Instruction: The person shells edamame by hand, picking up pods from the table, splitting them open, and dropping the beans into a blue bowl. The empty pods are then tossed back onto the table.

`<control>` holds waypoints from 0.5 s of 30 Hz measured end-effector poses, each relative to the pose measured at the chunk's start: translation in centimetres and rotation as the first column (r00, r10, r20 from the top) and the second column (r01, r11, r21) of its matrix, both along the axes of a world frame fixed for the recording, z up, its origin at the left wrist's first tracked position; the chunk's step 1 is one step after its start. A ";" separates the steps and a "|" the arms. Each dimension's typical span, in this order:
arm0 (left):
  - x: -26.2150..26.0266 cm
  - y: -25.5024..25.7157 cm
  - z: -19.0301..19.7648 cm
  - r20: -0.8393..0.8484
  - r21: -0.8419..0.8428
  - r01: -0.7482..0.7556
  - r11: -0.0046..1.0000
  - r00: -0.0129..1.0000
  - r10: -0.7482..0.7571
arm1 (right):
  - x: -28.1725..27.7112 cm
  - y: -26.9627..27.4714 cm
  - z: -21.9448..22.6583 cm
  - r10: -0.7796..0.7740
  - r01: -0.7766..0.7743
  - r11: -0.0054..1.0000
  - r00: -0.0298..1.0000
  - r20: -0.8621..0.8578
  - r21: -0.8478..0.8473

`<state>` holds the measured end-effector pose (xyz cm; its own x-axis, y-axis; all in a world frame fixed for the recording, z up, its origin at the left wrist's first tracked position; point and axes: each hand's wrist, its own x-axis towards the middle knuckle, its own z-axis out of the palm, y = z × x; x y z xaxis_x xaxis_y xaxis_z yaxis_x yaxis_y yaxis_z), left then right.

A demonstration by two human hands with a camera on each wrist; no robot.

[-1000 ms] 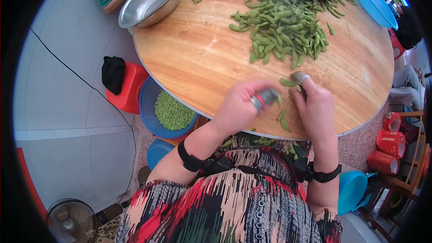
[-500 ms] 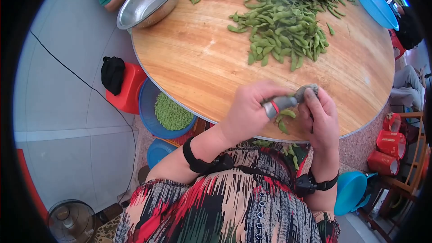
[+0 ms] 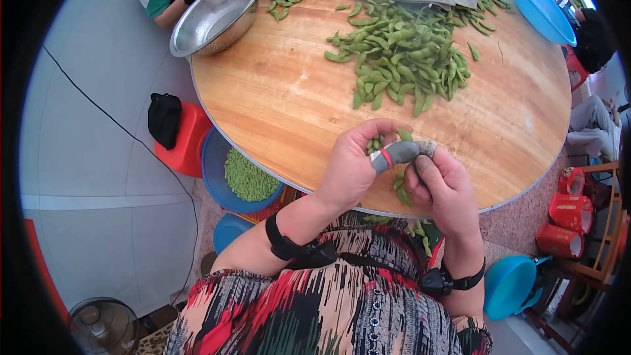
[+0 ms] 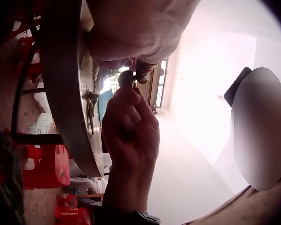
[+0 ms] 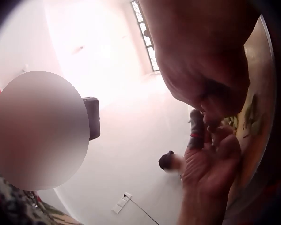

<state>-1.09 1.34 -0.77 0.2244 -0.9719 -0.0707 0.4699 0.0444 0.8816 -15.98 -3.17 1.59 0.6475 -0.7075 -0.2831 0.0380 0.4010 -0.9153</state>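
Round wooden table (image 3: pixel 282 98) on pale tiled floor (image 3: pixel 98 158) (red stool (image 3: pixel 184 133) beside).

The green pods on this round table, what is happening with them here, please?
A person sits at the edge of a round wooden table and works a green pod between both hands. The left hand, its thumb in a grey cover, holds shelled beans; the right hand pinches the pod. A pile of pods lies farther back. A blue basket of shelled beans sits below the table's edge.

Patterned red-black top (image 3: pixel 328 309), black wristbands (image 3: pixel 282 244), grey thumb guard (image 3: pixel 393 154)
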 end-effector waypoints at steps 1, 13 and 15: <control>0.1 0.0 -0.1 0.001 -0.002 -0.001 1.000 1.000 0.001 | 0.1 0.2 -0.1 0.001 -0.001 1.000 1.000 0.001 -0.002; 1.1 -0.7 1.1 -0.356 0.060 0.425 0.903 0.854 -0.378 | -0.3 -0.1 0.0 -0.020 -0.089 0.919 0.962 0.271 0.385; 0.5 -0.9 1.5 -0.071 0.199 0.301 0.933 0.954 -0.293 | 0.2 0.3 -0.6 -0.101 0.083 0.987 0.987 -0.124 -0.138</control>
